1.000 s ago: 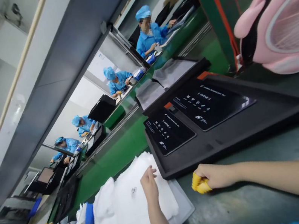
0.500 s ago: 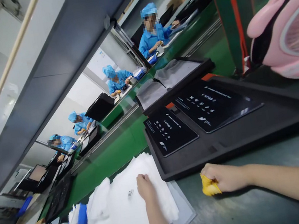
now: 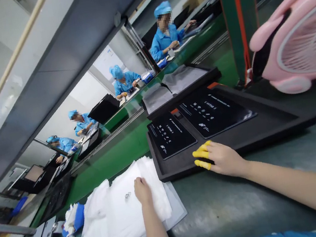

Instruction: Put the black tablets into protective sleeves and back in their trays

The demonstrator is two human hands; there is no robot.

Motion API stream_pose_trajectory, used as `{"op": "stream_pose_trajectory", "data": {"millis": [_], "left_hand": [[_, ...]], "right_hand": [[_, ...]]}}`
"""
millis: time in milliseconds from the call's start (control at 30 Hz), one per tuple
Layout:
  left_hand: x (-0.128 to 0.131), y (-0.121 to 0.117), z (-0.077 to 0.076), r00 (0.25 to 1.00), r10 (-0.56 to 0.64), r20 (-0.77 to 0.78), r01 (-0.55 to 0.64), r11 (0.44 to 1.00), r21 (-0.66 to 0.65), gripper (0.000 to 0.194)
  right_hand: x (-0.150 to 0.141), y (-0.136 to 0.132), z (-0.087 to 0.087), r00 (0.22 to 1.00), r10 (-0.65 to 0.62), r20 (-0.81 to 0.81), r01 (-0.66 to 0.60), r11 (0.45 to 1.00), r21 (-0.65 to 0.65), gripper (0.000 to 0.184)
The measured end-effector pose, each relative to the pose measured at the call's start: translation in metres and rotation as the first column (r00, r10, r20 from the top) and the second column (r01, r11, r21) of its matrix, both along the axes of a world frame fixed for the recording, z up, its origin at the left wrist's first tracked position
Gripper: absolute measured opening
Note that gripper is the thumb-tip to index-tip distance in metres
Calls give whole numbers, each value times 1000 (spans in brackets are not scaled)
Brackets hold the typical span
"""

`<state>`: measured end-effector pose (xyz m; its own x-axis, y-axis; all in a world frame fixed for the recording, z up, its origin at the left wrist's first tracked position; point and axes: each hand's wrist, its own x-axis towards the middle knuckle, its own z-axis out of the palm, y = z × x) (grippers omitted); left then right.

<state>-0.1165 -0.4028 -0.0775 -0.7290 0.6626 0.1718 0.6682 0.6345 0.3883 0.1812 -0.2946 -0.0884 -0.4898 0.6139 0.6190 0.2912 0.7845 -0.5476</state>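
My left hand (image 3: 142,190) rests knuckles-up on a stack of white bags (image 3: 119,214), its fingers curled down onto the top sheet. My right hand (image 3: 217,158), with yellow finger cots on the fingertips, lies stretched out on the near rim of a black foam tray (image 3: 268,126). Two black panels printed with white text lie in that tray, a small one (image 3: 170,134) on the left and a larger one (image 3: 214,110) beside it. The cot-covered fingertips sit just below the small panel.
A second black tray (image 3: 180,82) holding grey sheets stands behind the first, on a green conveyor belt (image 3: 116,158). A pink fan (image 3: 299,42) sits at the right by a green post (image 3: 236,16). Several people in blue work along the far side. Blue cloths (image 3: 72,223) lie left.
My right hand has moved from the table below the tray up onto its rim, its fingers now stretched out. My left hand has settled flatter on the white bags.
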Motion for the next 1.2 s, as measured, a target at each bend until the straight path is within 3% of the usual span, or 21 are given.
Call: {"op": "stream_pose_trajectory", "data": {"millis": [167,300,433,500,567,633,700,767,867,967,1033,1100,1133,1200], "left_hand": [[2,-4,4,998,66,10,-66,994,83,28],[3,-5,9,993,114,23,-116,979,169,26],[13,-7,33,988,144,63,-156,948,278,26],[31,-10,48,993,92,77,-112,942,317,27],[60,-12,58,988,-75,132,25,937,350,28],[96,-13,61,916,-306,260,195,905,379,28],[132,-13,60,762,-462,453,283,868,408,30],[159,-14,61,578,-509,638,255,855,452,35],[174,-17,72,318,-542,777,119,836,535,48],[170,-14,80,150,-544,826,114,839,532,54],[168,-5,75,54,-501,864,149,859,489,54],[169,5,60,10,-460,888,134,881,454,55],[172,10,51,27,-441,897,139,890,433,53],[179,17,30,200,-429,881,234,894,382,45]], "right_hand": [[-3,4,0,981,89,174,-97,995,33,35],[-3,5,-2,987,92,136,-92,996,-5,34],[-3,1,0,993,100,59,-98,995,-22,30],[-3,-2,2,990,143,1,-143,990,1,28],[-3,-3,4,983,167,-80,-166,986,23,27],[-1,-2,8,977,115,-180,-113,993,19,28],[4,3,13,953,1,-301,-3,1000,-8,29],[12,10,21,903,-103,-418,102,994,-24,28],[28,24,37,863,-163,-479,185,983,0,24],[42,44,59,886,-183,-426,225,973,51,24],[48,66,75,917,-203,-344,253,962,105,27],[49,95,92,951,-259,-168,284,947,149,30],[47,112,100,955,-296,-25,296,942,156,33],[41,146,111,895,-338,292,311,941,136,38]]}}
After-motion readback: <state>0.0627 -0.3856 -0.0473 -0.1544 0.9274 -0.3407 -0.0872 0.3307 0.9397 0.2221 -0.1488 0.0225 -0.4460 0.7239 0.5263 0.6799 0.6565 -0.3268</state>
